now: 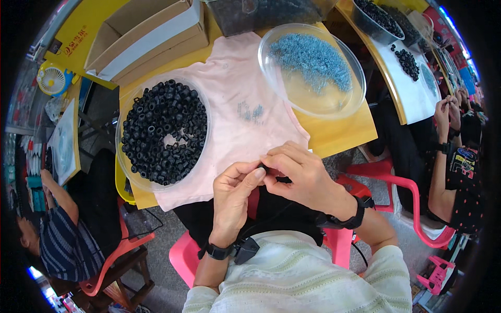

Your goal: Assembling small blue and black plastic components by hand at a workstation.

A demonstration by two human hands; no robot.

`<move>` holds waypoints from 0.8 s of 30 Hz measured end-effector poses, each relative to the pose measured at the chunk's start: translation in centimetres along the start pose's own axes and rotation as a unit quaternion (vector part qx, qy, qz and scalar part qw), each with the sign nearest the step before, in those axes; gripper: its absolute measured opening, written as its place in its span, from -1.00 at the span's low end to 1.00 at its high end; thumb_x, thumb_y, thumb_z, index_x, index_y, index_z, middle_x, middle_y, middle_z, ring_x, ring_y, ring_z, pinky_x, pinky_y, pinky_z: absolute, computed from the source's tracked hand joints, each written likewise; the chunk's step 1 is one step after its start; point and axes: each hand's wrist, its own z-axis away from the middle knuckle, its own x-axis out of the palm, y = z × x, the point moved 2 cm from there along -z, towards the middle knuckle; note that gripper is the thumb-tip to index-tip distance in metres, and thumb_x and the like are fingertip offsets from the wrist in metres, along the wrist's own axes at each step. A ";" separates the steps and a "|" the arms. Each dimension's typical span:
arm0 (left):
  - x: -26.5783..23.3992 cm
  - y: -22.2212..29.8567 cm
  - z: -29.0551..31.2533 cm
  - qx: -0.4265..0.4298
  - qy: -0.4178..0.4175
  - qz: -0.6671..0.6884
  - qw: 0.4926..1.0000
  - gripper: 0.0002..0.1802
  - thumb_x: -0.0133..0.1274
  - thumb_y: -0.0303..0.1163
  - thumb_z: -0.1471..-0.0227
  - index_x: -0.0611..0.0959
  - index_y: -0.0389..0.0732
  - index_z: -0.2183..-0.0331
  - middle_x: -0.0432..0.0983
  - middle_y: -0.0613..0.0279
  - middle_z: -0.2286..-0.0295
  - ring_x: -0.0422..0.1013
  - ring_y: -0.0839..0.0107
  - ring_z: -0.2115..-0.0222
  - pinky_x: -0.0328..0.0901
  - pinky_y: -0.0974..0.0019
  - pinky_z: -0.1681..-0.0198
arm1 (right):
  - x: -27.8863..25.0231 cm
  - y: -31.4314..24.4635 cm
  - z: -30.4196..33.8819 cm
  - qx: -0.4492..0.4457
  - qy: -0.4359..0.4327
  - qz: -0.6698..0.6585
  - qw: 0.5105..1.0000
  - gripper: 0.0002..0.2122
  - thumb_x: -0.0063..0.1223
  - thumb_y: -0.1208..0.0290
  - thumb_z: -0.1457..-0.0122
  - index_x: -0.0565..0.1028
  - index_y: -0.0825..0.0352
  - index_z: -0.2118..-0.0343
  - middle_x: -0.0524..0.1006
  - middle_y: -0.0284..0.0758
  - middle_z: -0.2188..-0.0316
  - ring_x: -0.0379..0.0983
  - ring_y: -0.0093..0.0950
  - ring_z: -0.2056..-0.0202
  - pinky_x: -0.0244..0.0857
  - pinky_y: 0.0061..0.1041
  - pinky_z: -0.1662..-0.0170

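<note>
Well, at the far left a co-worker in a striped shirt (68,242) sits beside a side table, near a small blue, yellow and white fan (54,78). Next comes an open cardboard box (156,41) on the yellow table (344,138), and below it a round clear tray (202,159) full of black ring-shaped pieces (162,117). The tray overlaps a pale pink cloth (235,73) spread across the middle, with a few tiny silvery bits (253,112) lying on it. At the cloth's near edge, the wearer's left hand (235,185) is partly curled, thumb and forefinger pinched around a small black piece (264,167); the right hand (300,169), fingers bent, meets it at that same piece. I cannot tell whether the right palm hides anything more. Farther right, a second clear tray (315,106) holds tiny bluish pieces (313,57). Beyond it, another co-worker's hands (450,112) are raised together beside a white worktop (409,99).
</note>
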 end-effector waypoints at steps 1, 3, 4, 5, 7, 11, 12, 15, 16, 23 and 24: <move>0.0 -0.3 0.0 -0.004 0.009 -0.004 1.000 -0.81 0.08 -0.58 -0.11 0.59 -0.37 0.19 0.59 0.10 0.30 0.53 0.45 0.31 0.42 0.40 0.19 | -0.1 0.1 0.0 0.000 -0.001 -0.001 1.000 -0.72 0.21 0.61 0.16 0.47 0.40 0.31 0.50 -0.26 0.40 0.47 -0.31 0.36 0.39 -0.42 0.35; 0.2 -0.3 -0.1 -0.010 0.016 -0.008 1.000 -0.81 0.09 -0.57 -0.11 0.59 -0.37 0.18 0.60 0.11 0.31 0.52 0.47 0.33 0.42 0.40 0.20 | -0.4 0.2 -0.1 0.019 0.009 -0.005 1.000 -0.73 0.20 0.61 0.17 0.47 0.39 0.31 0.50 -0.28 0.41 0.47 -0.32 0.37 0.40 -0.43 0.37; 0.6 0.2 -0.2 -0.004 0.018 0.003 1.000 -0.81 0.09 -0.55 -0.11 0.58 -0.36 0.19 0.60 0.11 0.32 0.52 0.47 0.33 0.42 0.40 0.20 | -0.6 0.1 -0.3 0.020 0.010 -0.004 1.000 -0.73 0.20 0.61 0.17 0.47 0.39 0.31 0.50 -0.28 0.41 0.47 -0.32 0.37 0.40 -0.43 0.37; 0.9 0.6 -0.3 0.003 0.019 0.013 1.000 -0.81 0.10 -0.54 -0.11 0.58 -0.36 0.19 0.60 0.12 0.33 0.52 0.48 0.34 0.42 0.40 0.21 | -0.8 -0.1 -0.7 0.015 0.017 0.006 1.000 -0.72 0.21 0.60 0.17 0.48 0.37 0.31 0.51 -0.29 0.40 0.48 -0.33 0.38 0.40 -0.45 0.38; 1.1 1.1 -0.4 0.009 0.014 0.012 1.000 -0.81 0.09 -0.53 -0.12 0.58 -0.36 0.20 0.59 0.10 0.33 0.52 0.45 0.33 0.42 0.38 0.20 | -1.0 -0.4 -1.2 0.008 0.026 0.015 1.000 -0.72 0.22 0.59 0.18 0.48 0.36 0.31 0.51 -0.31 0.40 0.48 -0.35 0.38 0.40 -0.46 0.38; 1.7 1.7 -0.6 0.023 -0.012 0.031 0.999 -0.85 0.05 -0.54 -0.13 0.56 -0.37 0.22 0.59 0.02 0.32 0.54 0.33 0.30 0.43 0.32 0.16 | -1.2 -1.1 -1.6 -0.031 0.030 0.066 0.997 -0.70 0.23 0.56 0.18 0.49 0.32 0.29 0.51 -0.36 0.39 0.49 -0.41 0.37 0.40 -0.50 0.39; 1.6 1.5 -0.6 0.022 -0.011 0.031 0.999 -0.85 0.05 -0.54 -0.13 0.56 -0.37 0.22 0.59 0.02 0.32 0.54 0.33 0.30 0.43 0.32 0.16 | -1.2 -1.2 -1.5 -0.025 0.023 0.060 0.998 -0.69 0.24 0.55 0.18 0.49 0.31 0.28 0.51 -0.37 0.39 0.49 -0.42 0.37 0.40 -0.51 0.39; 1.5 1.2 -0.5 0.026 -0.019 0.066 0.997 -0.85 0.03 -0.55 -0.13 0.55 -0.37 0.23 0.58 -0.02 0.31 0.55 0.25 0.26 0.43 0.28 0.14 | -1.2 -1.2 -1.5 -0.012 0.013 0.051 0.999 -0.68 0.23 0.54 0.18 0.50 0.29 0.26 0.51 -0.38 0.37 0.49 -0.43 0.37 0.40 -0.52 0.39; 1.5 1.1 -0.5 0.022 -0.022 0.089 0.996 -0.86 0.03 -0.55 -0.13 0.55 -0.37 0.23 0.58 -0.02 0.30 0.55 0.24 0.25 0.43 0.27 0.13 | -1.2 -1.2 -1.5 -0.011 0.013 0.051 0.999 -0.68 0.23 0.54 0.18 0.50 0.29 0.26 0.51 -0.38 0.37 0.49 -0.43 0.37 0.40 -0.52 0.39; 1.1 1.3 -0.4 0.013 0.002 0.072 0.997 -0.83 0.05 -0.54 -0.12 0.56 -0.35 0.20 0.58 0.01 0.31 0.55 0.27 0.28 0.44 0.27 0.15 | -1.8 -1.4 -1.7 0.042 -0.019 -0.018 0.999 -0.72 0.23 0.53 0.09 0.51 0.29 0.24 0.50 -0.35 0.37 0.49 -0.41 0.36 0.40 -0.52 0.39; 1.1 1.3 -0.3 0.013 0.002 0.072 0.997 -0.83 0.05 -0.54 -0.12 0.56 -0.35 0.20 0.58 0.01 0.31 0.55 0.27 0.28 0.44 0.27 0.15 | -1.9 -1.3 -1.6 0.074 -0.030 -0.058 0.995 -0.75 0.22 0.54 0.06 0.51 0.31 0.25 0.49 -0.33 0.38 0.49 -0.39 0.37 0.39 -0.52 0.39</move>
